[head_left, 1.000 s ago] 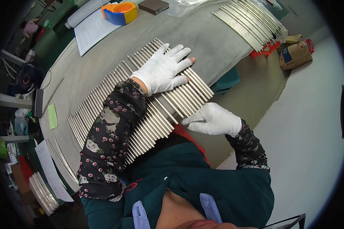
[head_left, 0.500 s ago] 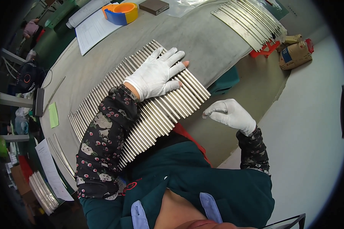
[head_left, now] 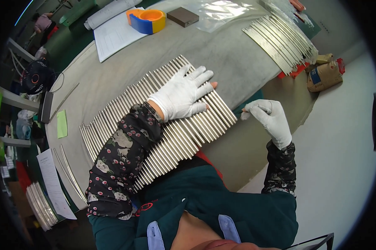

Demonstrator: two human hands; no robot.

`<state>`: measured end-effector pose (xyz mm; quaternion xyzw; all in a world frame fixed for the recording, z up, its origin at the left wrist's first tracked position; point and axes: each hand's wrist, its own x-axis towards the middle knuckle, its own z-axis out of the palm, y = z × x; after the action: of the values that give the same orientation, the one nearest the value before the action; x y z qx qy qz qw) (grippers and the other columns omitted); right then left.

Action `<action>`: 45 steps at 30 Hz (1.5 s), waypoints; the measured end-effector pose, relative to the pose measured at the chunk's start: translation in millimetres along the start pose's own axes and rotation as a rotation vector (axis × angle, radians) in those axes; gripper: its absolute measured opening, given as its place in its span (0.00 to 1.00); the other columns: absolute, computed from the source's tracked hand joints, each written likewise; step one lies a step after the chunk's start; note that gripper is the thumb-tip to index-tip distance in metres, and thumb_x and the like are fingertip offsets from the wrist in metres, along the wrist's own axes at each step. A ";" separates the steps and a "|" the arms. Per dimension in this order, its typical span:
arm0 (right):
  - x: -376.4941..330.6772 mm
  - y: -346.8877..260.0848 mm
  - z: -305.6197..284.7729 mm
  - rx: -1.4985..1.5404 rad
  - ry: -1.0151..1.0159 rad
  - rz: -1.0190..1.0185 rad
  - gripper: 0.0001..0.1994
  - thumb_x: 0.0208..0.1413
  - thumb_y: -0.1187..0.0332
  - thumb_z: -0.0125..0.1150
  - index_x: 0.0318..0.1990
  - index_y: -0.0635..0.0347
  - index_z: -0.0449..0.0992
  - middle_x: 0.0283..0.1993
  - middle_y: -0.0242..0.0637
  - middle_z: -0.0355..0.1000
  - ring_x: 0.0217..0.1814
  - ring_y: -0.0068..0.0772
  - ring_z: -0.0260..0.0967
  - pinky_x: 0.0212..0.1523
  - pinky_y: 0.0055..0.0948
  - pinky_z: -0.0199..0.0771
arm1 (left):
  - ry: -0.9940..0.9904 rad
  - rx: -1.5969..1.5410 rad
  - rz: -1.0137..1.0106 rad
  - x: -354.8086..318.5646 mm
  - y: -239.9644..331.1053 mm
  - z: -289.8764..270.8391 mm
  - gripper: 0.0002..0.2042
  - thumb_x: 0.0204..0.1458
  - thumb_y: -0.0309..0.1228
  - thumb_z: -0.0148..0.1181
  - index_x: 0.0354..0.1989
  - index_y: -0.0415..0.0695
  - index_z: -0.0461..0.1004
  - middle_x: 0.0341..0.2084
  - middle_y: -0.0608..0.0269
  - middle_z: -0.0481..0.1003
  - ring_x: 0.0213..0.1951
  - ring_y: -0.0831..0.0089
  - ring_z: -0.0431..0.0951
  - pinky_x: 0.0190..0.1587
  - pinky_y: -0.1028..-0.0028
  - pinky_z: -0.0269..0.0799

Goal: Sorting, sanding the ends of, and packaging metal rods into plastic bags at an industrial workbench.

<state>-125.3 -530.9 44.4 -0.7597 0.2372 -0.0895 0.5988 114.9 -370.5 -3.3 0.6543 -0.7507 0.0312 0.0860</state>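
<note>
A wide row of thin silvery metal rods point(head_left: 169, 155) lies side by side on the grey table, their near ends reaching past its edge toward my body. My left hand point(head_left: 180, 95), in a white glove with bare thumb and fingertip showing, rests flat across the rods with its fingers spread. Off the table's right side, my right hand point(head_left: 273, 121) hangs in the air in a matching glove, near the rods' right end but apart from them. Its thumb and fingers are pinched together; whatever may be between them is too small to make out.
At the back stand an orange and blue tape dispenser point(head_left: 146, 21), papers point(head_left: 117, 39), a dark block point(head_left: 182, 17) and clear plastic film point(head_left: 221, 14). A second bundle of rods point(head_left: 279, 41) lies far right. A green note point(head_left: 62, 123) sits left, and a brown sack point(head_left: 324, 77) beyond the table.
The whole view has shifted slightly. My right hand has moved forward and a little right relative to the rods, still pinched. My left hand remains flat on the rods.
</note>
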 end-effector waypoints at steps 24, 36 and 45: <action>314.3 -51.9 78.9 -1.213 0.472 -0.441 0.30 0.50 0.49 0.63 0.60 0.52 0.72 0.47 0.45 0.77 0.53 0.47 0.74 0.53 0.43 0.72 | 0.082 -0.099 -0.051 -15.1 -1.2 -7.2 0.29 0.55 0.49 0.56 0.61 0.44 0.67 0.62 0.49 0.63 0.68 0.54 0.58 0.70 0.49 0.48; 68.7 27.3 -11.2 -1.161 0.431 -0.327 0.32 0.45 0.56 0.69 0.58 0.60 0.73 0.56 0.52 0.71 0.57 0.52 0.69 0.57 0.43 0.71 | -0.002 -0.036 -0.007 -7.3 -3.0 -9.7 0.31 0.58 0.50 0.51 0.66 0.44 0.63 0.66 0.49 0.61 0.69 0.52 0.57 0.71 0.51 0.46; 90.8 41.9 12.7 -1.054 0.553 -0.322 0.35 0.43 0.53 0.73 0.55 0.68 0.71 0.58 0.48 0.70 0.58 0.48 0.68 0.58 0.42 0.70 | 0.170 -0.196 0.061 -5.5 9.8 -19.4 0.20 0.48 0.31 0.67 0.50 0.41 0.72 0.61 0.53 0.65 0.65 0.53 0.64 0.64 0.55 0.61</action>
<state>-51.4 -569.5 -12.4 -0.9284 0.2783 -0.2434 0.0381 107.7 -360.6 15.5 0.6146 -0.7597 0.0158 0.2119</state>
